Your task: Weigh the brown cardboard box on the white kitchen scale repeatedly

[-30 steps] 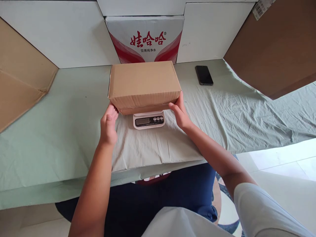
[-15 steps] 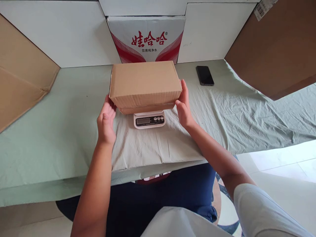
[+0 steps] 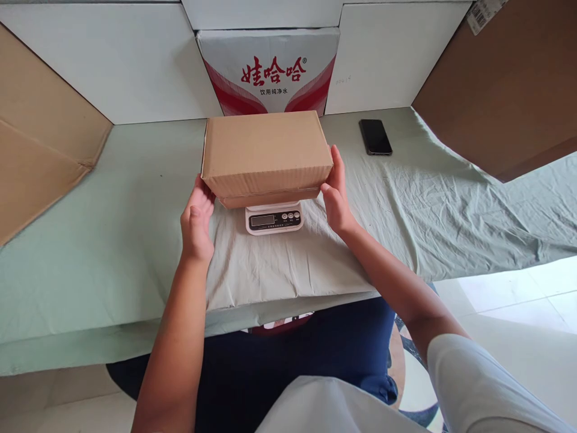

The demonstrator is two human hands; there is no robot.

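A closed brown cardboard box sits over a small white digital kitchen scale, covering its platform. Only the front panel of the scale shows, with a display and several round buttons; I can make out no digits. Whether the box's full weight rests on the scale cannot be told. My left hand has its fingers against the box's left side near the bottom, thumb apart from it. On the opposite side, my right hand grips the lower right corner, its thumb at the front edge and its fingers along the side.
A black smartphone lies to the right on the green cloth. Behind the box stands a white and red printed carton among white panels. Large brown cardboard sheets flank the surface on the left and right.
The box, the scale and both hands keep their places relative to one another. The whole view has shifted very slightly.
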